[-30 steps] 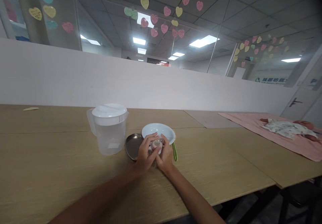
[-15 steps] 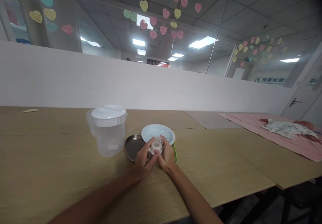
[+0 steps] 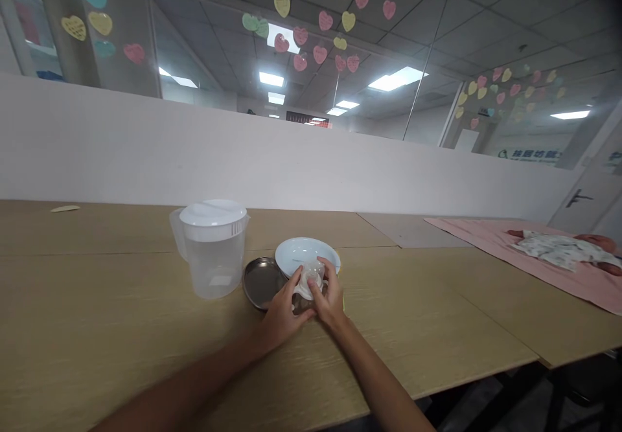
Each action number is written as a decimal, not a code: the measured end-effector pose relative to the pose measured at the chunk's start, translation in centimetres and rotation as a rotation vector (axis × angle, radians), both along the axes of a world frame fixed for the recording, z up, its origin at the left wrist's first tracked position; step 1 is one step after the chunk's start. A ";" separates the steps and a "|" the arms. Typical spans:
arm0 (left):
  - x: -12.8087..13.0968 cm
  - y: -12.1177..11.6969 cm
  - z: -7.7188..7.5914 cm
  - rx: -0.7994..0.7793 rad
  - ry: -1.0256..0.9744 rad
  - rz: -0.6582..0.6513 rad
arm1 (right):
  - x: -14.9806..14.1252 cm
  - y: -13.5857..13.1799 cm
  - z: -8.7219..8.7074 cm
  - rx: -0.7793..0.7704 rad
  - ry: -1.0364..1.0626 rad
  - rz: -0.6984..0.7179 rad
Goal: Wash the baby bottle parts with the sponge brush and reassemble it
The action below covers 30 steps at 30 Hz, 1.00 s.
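A small baby bottle (image 3: 311, 278) with a clear dome cap and a whitish collar is held between my two hands over the table. My left hand (image 3: 282, 312) grips it from the left, thumb low and fingers along its side. On the right side, my right hand (image 3: 331, 295) wraps round it with the thumb across its front. The lower part of the bottle is mostly hidden by the fingers. Just behind it lies a pale blue-white bowl (image 3: 304, 249), and to the left a round steel dish (image 3: 262, 283) is partly covered by my left hand.
A clear plastic pitcher (image 3: 216, 260) with a white lid stands left of the dish. On the right, a baby doll (image 3: 558, 249) in patterned clothes lies on a pink cloth (image 3: 476, 244). A flat pale strip (image 3: 65, 209) rests at the far left of the wooden table (image 3: 121, 328).
The bottle has been tilted and turned in my hands, and my right thumb has moved up onto its front. Both hands have shifted slightly right; the view has also moved a little.
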State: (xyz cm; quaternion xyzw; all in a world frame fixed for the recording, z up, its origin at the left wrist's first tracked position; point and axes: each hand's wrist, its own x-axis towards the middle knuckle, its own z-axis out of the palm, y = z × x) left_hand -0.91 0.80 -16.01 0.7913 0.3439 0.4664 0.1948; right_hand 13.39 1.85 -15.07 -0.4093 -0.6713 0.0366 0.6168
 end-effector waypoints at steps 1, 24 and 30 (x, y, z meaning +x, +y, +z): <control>0.0 0.0 -0.1 -0.006 0.003 -0.001 | 0.0 0.0 -0.1 -0.005 0.010 -0.003; 0.1 -0.7 0.7 0.051 0.028 -0.025 | 3.2 1.9 0.6 0.144 0.057 -0.179; 0.1 -0.5 0.6 0.065 0.033 -0.025 | 3.7 3.1 -0.5 0.034 -0.031 -0.006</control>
